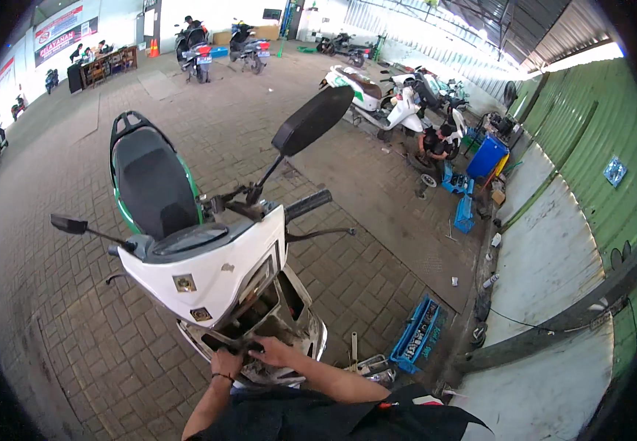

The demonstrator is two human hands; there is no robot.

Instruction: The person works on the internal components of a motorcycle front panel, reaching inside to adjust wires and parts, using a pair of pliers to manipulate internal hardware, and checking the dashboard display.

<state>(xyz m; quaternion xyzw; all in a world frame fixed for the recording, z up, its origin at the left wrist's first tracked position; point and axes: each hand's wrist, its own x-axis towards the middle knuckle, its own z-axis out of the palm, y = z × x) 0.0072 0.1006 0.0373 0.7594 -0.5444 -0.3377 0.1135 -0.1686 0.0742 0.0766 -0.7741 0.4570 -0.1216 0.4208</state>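
Note:
A white and green motor scooter [186, 275] stands in front of me, its front cover partly off and the dark inside exposed. My left hand [226, 362], with a dark band at the wrist, is closed at the lower front of the opening. Close beside it, my right hand [270, 353] reaches in from the right with its fingers bent. Between the two hands is a small dark part, too unclear to name. Both hands seem to grip at it, and their fingertips are partly hidden. Above them are the handlebar grip [309, 204] and a black mirror [315, 121].
A blue toolbox [415, 334] full of tools lies open on the paving to my right, with metal tools [366, 364] beside it. A green metal wall [583, 140] runs along the right. Farther off, another person [436, 140] crouches by parked scooters [384, 103].

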